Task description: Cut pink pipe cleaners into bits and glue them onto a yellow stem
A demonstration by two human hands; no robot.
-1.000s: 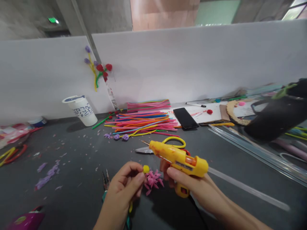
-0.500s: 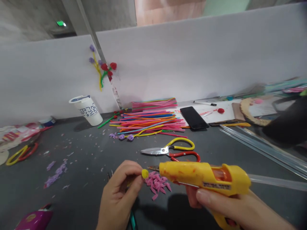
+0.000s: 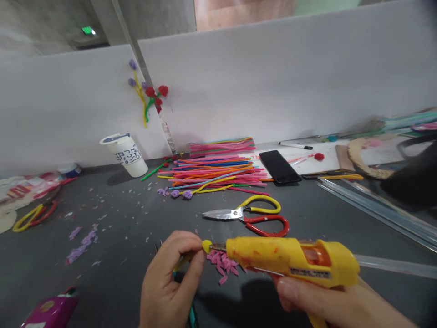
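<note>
Between thumb and forefinger, my left hand [image 3: 170, 278] pinches a yellow pipe cleaner [image 3: 206, 246] whose rounded tip points right. My right hand [image 3: 317, 294] grips a yellow hot glue gun [image 3: 273, 255] by its handle, a clear glue stick [image 3: 396, 265] running out of its back. The gun's metal nozzle meets the yellow tip or lies right beside it; I cannot tell if glue is on it. Under the nozzle lies a heap of small pink petal-like pieces [image 3: 223, 266], partly covered by the gun. A teal-handled tool [image 3: 193, 316] is half hidden behind my left hand.
Scissors [image 3: 239, 214] with yellow and red handles lie beyond the gun. Farther back are a bundle of coloured pipe cleaners [image 3: 218, 173], a phone [image 3: 280, 166] and a white cup [image 3: 128, 155]. Purple scraps [image 3: 82, 246] and a purple box [image 3: 51, 310] are at left, clear glue sticks [image 3: 375, 216] at right.
The glue gun's nozzle has dropped slightly and come to the yellow tip, closing the small gap. The view has shifted a little; both hands keep their hold.
</note>
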